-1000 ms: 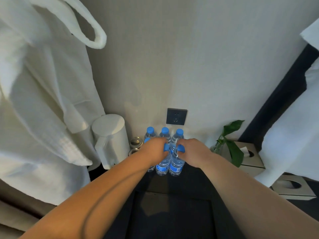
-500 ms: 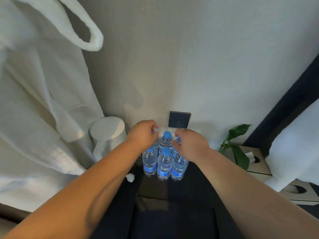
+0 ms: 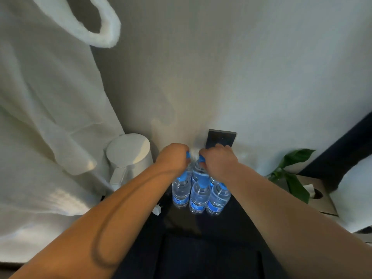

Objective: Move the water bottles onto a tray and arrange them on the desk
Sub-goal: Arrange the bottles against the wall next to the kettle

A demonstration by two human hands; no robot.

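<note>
Blue-capped bottles [image 3: 199, 195] are standing bunched on the dark bench [image 3: 237, 222] by the wall [image 3: 241, 77], and the left hand [image 3: 172, 159] and right hand [image 3: 219, 160] are curling their fingers [image 3: 223, 148] round back-row tops, so I'd say lifting is starting, calling for a steady carry to the tray.

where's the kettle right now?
Head view: the white kettle stands on the left, between the hanging white robe and the cluster of water bottles, just left of the left hand.
</note>
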